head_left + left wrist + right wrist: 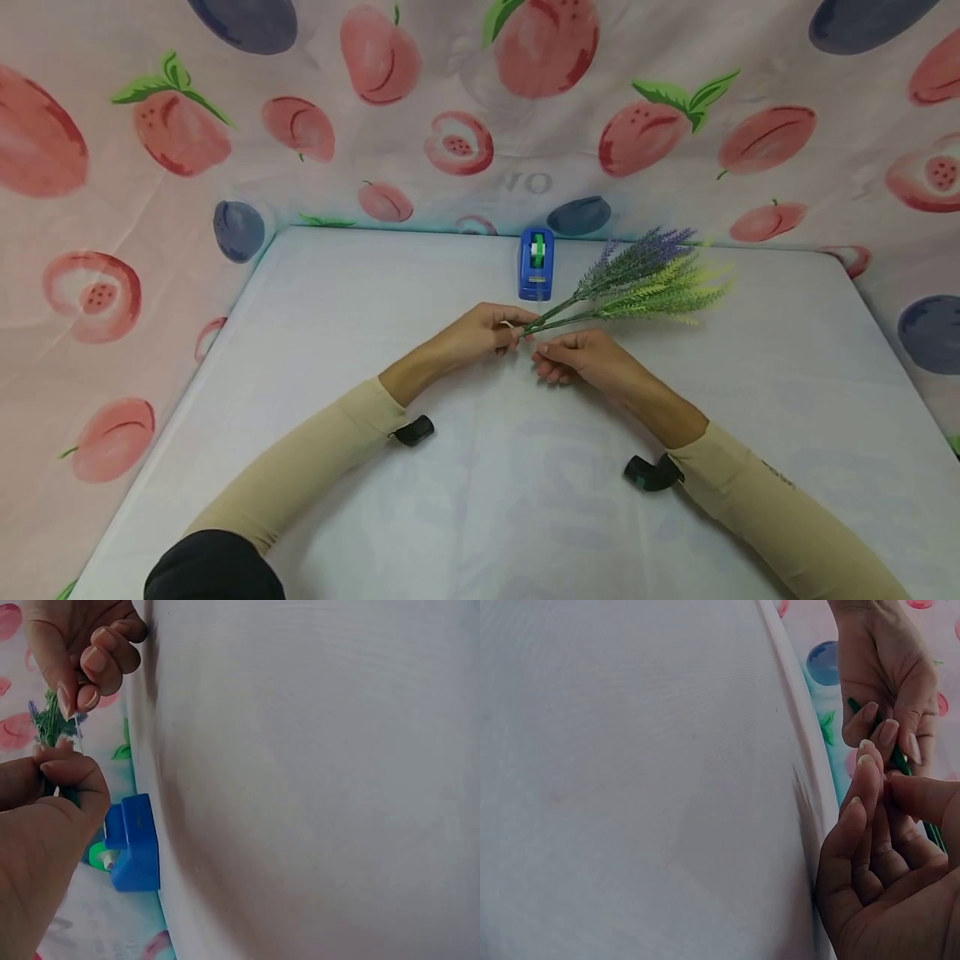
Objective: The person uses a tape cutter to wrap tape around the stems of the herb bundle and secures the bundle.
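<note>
My left hand (pixel 483 329) grips the lower stems of a bunch of artificial flower sprigs, held above the table. One part of the bunch has purple lavender-like tips (pixel 645 252), the other yellow-green tips (pixel 667 292). The green stem ends (pixel 854 706) pass between the left fingers in the right wrist view. Just beside the stems, my right hand (pixel 592 360) has thumb and forefinger pinched together. A thin, clear strip of tape (pixel 78 732) runs from those fingertips toward the left hand. Whether it sticks to the stems is hard to see.
A blue tape dispenser (pixel 536 285) with a green core stands near the table's back edge, behind the hands. The white table (pixel 480 500) meets a fruit-patterned cloth (pixel 300 183) at the back and sides.
</note>
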Tool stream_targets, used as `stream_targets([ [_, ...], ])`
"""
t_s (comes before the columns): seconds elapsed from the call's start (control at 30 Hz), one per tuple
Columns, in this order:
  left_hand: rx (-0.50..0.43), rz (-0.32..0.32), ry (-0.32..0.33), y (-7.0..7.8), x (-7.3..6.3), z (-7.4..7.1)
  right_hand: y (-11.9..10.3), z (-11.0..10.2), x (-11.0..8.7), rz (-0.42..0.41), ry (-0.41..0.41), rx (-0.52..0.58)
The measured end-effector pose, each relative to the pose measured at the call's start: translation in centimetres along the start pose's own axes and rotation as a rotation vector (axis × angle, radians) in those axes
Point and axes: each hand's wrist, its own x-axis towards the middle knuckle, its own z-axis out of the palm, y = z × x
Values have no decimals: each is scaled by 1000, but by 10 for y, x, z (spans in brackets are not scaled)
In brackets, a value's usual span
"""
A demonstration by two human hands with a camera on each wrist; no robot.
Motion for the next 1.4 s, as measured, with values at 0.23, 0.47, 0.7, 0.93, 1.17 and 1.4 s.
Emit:
stream_targets([
  [0.23,139,118,30,-3,1,6,1,1,-1,-19,35,-10],
  [0.47,143,138,54,-4,4,11,-2,3,-4,-48,83,-6],
  [0.7,164,106,36,-3,4,10,-12,4,-1,-94,147,-69],
  [0.93,141,119,84,-1,5,8,-21,9,0,-183,224,-215],
  [1.17,35,81,132,-1,7,10,-23,13,-2,-296,407,-639],
  [1.4,1,52,146,0,8,12,-26,17,-1,-290,522,-822],
])
